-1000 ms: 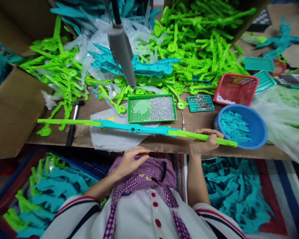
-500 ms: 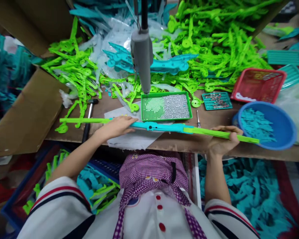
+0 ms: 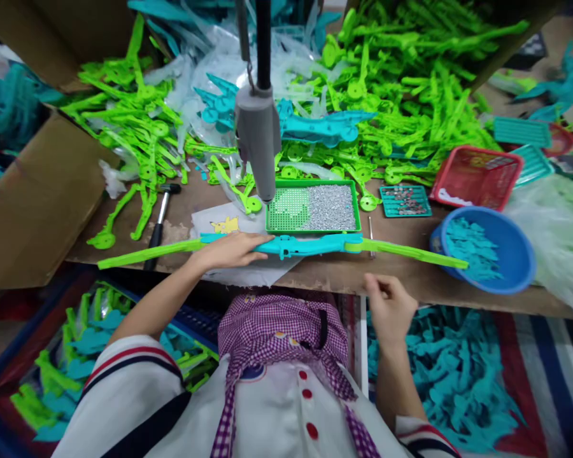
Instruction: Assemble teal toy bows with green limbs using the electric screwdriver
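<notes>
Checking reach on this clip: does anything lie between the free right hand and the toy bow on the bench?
Nothing visible does. The right hand hovers just off the bench edge, with bare wood between it and the bow, which the left hand presses.

A: Toy bow?
B: Teal middle grip, lime green limbs both ends, lying flat, lengthwise left-right along near table edge.
A: Position?
B: Just near of green screw tray; left limb tip overhangs edge.
</notes>
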The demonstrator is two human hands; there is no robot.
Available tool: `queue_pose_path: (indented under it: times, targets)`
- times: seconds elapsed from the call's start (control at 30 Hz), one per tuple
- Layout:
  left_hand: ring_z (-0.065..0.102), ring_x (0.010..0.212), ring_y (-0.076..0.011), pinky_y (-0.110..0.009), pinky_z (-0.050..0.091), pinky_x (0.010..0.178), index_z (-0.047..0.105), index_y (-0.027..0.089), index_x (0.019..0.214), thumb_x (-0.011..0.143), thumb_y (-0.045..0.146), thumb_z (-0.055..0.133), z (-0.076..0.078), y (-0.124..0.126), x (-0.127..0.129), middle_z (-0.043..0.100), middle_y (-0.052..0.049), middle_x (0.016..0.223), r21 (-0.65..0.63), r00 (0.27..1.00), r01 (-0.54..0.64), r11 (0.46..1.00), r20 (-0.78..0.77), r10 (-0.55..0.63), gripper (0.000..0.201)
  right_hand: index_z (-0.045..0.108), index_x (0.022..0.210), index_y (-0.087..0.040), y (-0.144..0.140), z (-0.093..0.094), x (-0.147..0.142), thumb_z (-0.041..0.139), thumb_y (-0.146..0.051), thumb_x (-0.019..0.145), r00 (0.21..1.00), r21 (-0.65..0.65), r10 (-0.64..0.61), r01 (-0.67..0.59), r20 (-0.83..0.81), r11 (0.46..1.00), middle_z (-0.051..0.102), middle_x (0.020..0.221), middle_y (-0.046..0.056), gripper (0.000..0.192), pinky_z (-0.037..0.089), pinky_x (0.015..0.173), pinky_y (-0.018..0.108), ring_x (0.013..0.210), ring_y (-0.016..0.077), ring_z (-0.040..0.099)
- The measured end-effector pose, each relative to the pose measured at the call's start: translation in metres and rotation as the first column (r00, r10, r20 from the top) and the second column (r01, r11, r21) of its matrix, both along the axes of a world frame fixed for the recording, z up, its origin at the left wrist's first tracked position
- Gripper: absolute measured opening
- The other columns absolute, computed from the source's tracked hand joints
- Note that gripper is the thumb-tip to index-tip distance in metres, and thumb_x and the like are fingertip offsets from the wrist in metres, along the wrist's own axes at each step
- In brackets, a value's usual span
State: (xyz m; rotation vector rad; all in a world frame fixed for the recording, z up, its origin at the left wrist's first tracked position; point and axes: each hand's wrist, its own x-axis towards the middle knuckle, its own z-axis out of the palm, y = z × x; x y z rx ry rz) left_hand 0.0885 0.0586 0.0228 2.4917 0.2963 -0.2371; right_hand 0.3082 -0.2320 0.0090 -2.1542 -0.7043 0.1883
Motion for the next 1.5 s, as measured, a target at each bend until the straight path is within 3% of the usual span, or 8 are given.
queue_pose_path:
  times: [0.2, 0.4, 0.63, 0.97, 1.07, 1.17, 1.3, 1.5]
  targets:
    - [0.066, 0.113, -0.0263, -0.033, 0.047, 0.095, 0.057, 0.024, 0.141, 0.096, 0.045, 0.055, 0.009, 0.009, 0.005, 0.068, -0.011, 0.132, -0.033, 0.998, 0.013, 0.999, -0.063, -0.015, 0.049, 0.067, 0.124, -0.03, 0.085, -0.006, -0.022, 0.056, -0.041, 0.098, 0.729, -0.101, 0.603, -0.607, 0.326, 0.788, 0.074, 0.122, 0.003, 0.03, 0.039, 0.105, 0.043, 0.112, 0.0213, 0.066]
    - [0.057, 0.128, -0.0307, -0.046, 0.039, 0.111, 0.06, 0.021, 0.135, 0.087, 0.045, 0.072, 0.006, -0.033, 0.021, 0.062, -0.016, 0.138, -0.107, 0.906, -0.258, 0.96, 0.317, 0.279, 0.054, 0.065, 0.127, -0.031, 0.1, -0.019, -0.007, 0.054, -0.039, 0.1, 0.688, -0.128, 0.62, -0.624, 0.377, 0.771, 0.074, 0.118, 0.002, 0.03, 0.033, 0.095, 0.039, 0.107, 0.0201, 0.064]
    - [0.066, 0.112, -0.0274, -0.044, 0.043, 0.105, 0.074, 0.022, 0.106, 0.086, 0.037, 0.072, -0.011, -0.057, 0.043, 0.073, -0.011, 0.114, -0.297, 0.799, -0.373, 0.879, 0.379, 0.467, 0.025, 0.069, 0.118, -0.031, 0.104, -0.017, -0.01, 0.052, -0.042, 0.101, 0.703, -0.183, 0.612, -0.59, 0.362, 0.786, 0.076, 0.107, 0.001, 0.026, 0.029, 0.091, 0.038, 0.097, 0.0199, 0.062]
    - [0.059, 0.126, -0.0279, -0.048, 0.051, 0.102, 0.051, 0.022, 0.141, 0.089, 0.051, 0.067, -0.01, -0.072, -0.01, 0.061, -0.015, 0.137, 0.091, 0.829, -0.249, 0.964, 0.535, 0.164, 0.062, 0.066, 0.123, -0.025, 0.067, -0.037, -0.021, 0.061, -0.024, 0.097, 0.506, -0.104, 0.604, -0.708, 0.615, 0.699, 0.078, 0.101, 0.002, 0.026, 0.031, 0.091, 0.037, 0.095, 0.0189, 0.067]
    - [0.059, 0.125, -0.0277, -0.048, 0.049, 0.105, 0.056, 0.025, 0.136, 0.092, 0.047, 0.064, -0.005, -0.07, -0.055, 0.06, -0.013, 0.136, 0.152, 0.794, -0.473, 0.868, 0.5, 0.345, 0.049, 0.069, 0.118, -0.026, 0.06, -0.057, -0.032, 0.058, -0.017, 0.098, 0.421, -0.154, 0.613, -0.728, 0.668, 0.668, 0.079, 0.103, 0.002, 0.025, 0.03, 0.09, 0.037, 0.097, 0.0182, 0.068]
    - [0.061, 0.12, -0.0288, -0.046, 0.049, 0.103, 0.062, 0.023, 0.127, 0.097, 0.045, 0.056, 0.004, -0.034, -0.095, 0.064, -0.013, 0.127, 0.249, 0.652, -0.753, 0.609, 0.404, 0.642, 0.038, 0.071, 0.109, -0.024, 0.07, -0.064, -0.04, 0.059, -0.022, 0.098, 0.431, -0.194, 0.624, -0.7, 0.652, 0.687, 0.079, 0.102, 0.003, 0.017, 0.029, 0.09, 0.037, 0.096, 0.0181, 0.067]
    - [0.063, 0.111, -0.0361, -0.047, 0.05, 0.091, 0.062, 0.016, 0.127, 0.095, 0.047, 0.055, 0.01, 0.038, -0.136, 0.064, -0.02, 0.121, 0.54, 0.366, -0.789, 0.293, 0.03, 0.93, 0.045, 0.07, 0.109, -0.022, 0.075, -0.047, -0.046, 0.058, -0.03, 0.1, 0.51, -0.222, 0.666, -0.678, 0.544, 0.701, 0.077, 0.108, 0.006, 0.018, 0.03, 0.091, 0.037, 0.1, 0.0203, 0.066]
    - [0.062, 0.105, -0.0304, -0.038, 0.048, 0.089, 0.059, 0.015, 0.13, 0.092, 0.045, 0.052, -0.006, 0.081, -0.159, 0.069, -0.013, 0.114, 0.541, 0.39, -0.707, 0.455, -0.238, 0.89, 0.049, 0.07, 0.104, -0.022, 0.084, 0.008, -0.065, 0.057, -0.027, 0.1, 0.664, 0.038, 0.64, -0.705, 0.386, 0.708, 0.077, 0.103, 0.004, 0.015, 0.038, 0.09, 0.035, 0.095, 0.0163, 0.069]
